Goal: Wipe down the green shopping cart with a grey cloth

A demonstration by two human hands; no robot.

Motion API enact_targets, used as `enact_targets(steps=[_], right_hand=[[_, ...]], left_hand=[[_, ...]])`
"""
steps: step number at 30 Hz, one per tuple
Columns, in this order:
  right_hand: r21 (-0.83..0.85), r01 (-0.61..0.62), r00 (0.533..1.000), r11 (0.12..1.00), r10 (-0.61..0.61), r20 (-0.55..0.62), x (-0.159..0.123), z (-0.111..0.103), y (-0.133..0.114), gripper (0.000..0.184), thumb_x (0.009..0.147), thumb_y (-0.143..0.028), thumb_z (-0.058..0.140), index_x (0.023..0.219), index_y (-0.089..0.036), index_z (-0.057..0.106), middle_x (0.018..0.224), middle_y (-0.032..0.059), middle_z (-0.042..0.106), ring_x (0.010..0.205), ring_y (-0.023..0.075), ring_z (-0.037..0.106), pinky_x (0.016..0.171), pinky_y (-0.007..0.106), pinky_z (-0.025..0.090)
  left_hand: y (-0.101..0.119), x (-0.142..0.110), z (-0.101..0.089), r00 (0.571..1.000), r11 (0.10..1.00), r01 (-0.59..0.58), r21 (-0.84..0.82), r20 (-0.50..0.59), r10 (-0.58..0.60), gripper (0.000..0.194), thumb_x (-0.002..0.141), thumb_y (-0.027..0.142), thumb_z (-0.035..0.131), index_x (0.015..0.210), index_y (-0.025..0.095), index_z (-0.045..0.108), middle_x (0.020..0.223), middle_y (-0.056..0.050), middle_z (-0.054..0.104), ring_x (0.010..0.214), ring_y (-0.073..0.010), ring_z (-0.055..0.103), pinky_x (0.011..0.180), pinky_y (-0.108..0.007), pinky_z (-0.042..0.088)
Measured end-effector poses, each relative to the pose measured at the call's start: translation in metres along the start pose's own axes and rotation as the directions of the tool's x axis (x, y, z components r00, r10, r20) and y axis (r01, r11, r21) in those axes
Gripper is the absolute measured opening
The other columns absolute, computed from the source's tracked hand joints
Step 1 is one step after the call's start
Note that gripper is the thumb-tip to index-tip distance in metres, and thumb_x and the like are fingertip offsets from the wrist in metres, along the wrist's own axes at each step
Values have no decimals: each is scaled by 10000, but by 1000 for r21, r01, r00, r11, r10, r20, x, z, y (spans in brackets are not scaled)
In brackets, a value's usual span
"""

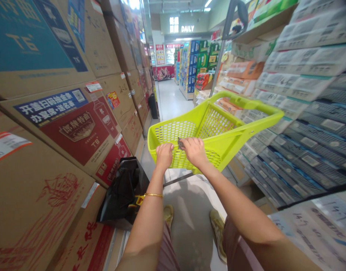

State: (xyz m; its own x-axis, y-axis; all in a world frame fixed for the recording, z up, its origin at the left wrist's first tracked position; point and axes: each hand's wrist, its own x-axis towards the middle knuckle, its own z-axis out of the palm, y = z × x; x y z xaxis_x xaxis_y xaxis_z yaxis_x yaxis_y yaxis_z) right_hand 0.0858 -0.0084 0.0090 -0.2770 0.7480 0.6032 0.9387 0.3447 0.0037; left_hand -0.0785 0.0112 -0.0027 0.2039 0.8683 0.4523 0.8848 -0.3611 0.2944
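A lime-green plastic shopping cart with perforated walls stands sideways in front of me, its handle to the right. My left hand is closed over the near rim, close to the cart's left end. Further right along that rim, my right hand is closed too, its fingers bent over the edge. A small dark, crumpled-looking thing shows at the right hand's fingertips, between both hands; its kind cannot be made out. Inside the cart I see only perforated walls, and the near wall hides part of the bottom.
Stacked cardboard cartons line the left side. A black bag sits low beside them, near my left foot. On the right rise piles of packaged paper goods. A tiled aisle runs ahead toward more stacked displays.
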Motion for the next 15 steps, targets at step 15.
enact_targets(steps=[15], right_hand=[[-109, -182, 983, 977, 178, -48, -3, -12, 16, 287, 910, -231, 378, 1125, -191, 562, 1009, 95, 589, 958, 236, 415, 851, 383, 232]], left_hand=[[31, 7, 13, 984, 989, -145, -37, -109, 140, 260, 930, 216, 316, 1030, 196, 555, 1035, -63, 628, 998, -198, 505, 977, -363, 270]])
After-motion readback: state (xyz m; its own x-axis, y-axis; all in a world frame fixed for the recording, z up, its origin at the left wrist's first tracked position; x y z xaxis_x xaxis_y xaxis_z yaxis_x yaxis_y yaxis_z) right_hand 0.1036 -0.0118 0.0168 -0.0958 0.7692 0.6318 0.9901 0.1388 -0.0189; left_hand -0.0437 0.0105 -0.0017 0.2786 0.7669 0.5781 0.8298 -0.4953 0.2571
